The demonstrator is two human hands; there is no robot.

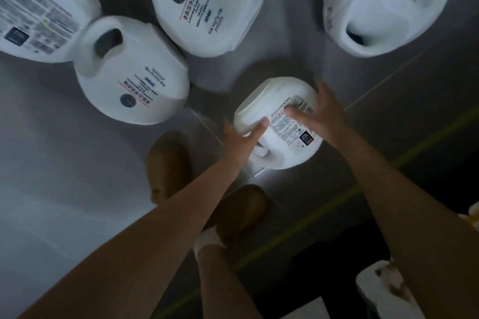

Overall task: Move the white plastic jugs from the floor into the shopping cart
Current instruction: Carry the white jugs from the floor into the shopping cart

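Several white plastic jugs lie on the grey floor. The nearest jug lies on its side in the middle, printed label up and handle toward me. My left hand holds its left side by the handle, thumb across the body. My right hand clasps its right side, thumb on the label and fingers spread over the far edge. More jugs lie beyond: one at centre left, one at top middle, one at top right, one at far left. No shopping cart is in view.
My two feet in tan shoes stand just in front of the held jug. A thin green line crosses the floor diagonally. A white object sits at the bottom right beside a dark area.
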